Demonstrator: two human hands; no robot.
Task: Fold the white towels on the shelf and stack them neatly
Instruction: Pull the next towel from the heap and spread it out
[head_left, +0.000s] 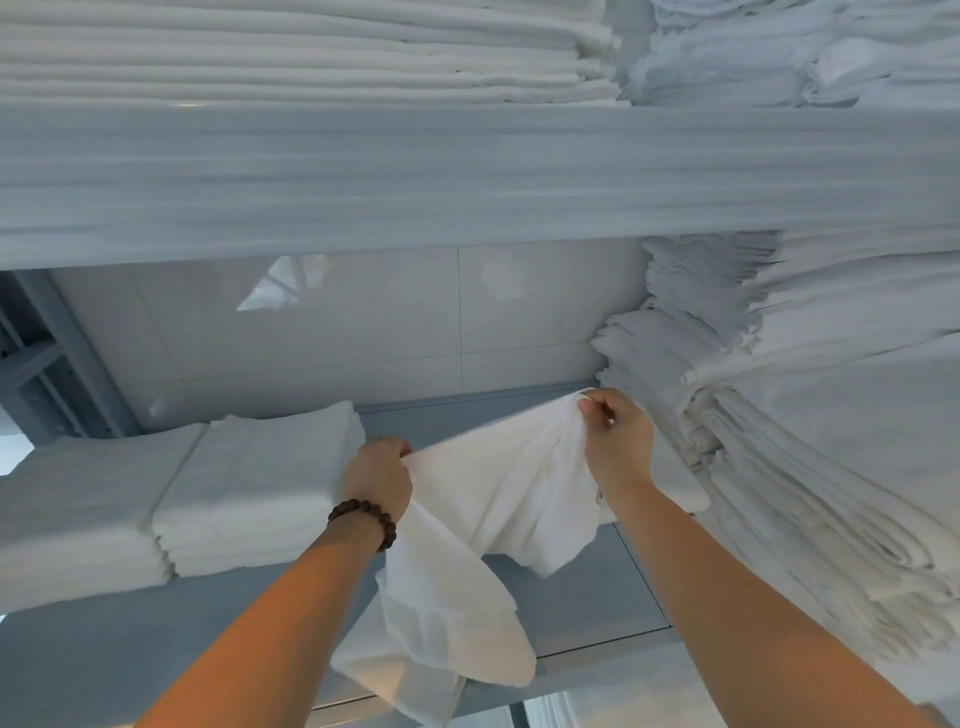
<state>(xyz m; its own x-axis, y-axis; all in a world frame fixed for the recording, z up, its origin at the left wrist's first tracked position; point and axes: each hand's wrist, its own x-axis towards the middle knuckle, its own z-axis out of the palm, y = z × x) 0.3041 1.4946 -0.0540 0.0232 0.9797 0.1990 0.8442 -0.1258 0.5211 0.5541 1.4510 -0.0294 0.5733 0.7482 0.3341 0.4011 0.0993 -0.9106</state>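
Observation:
A loose white towel (498, 499) stretches between both hands above the grey shelf (587, 613). My left hand (376, 475), with a dark bead bracelet on its wrist, pinches the towel's left edge. My right hand (618, 439) grips the upper right corner, close to the tall pile. The towel's lower part hangs crumpled over the shelf's front edge. Two folded towel stacks (249, 493) sit side by side on the shelf, left of my left hand.
A tall, uneven pile of white linens (810, 441) fills the shelf's right side. The upper shelf board (467, 176) runs across above, carrying more folded white linens (311, 52). A glossy white wall (363, 332) backs the shelf.

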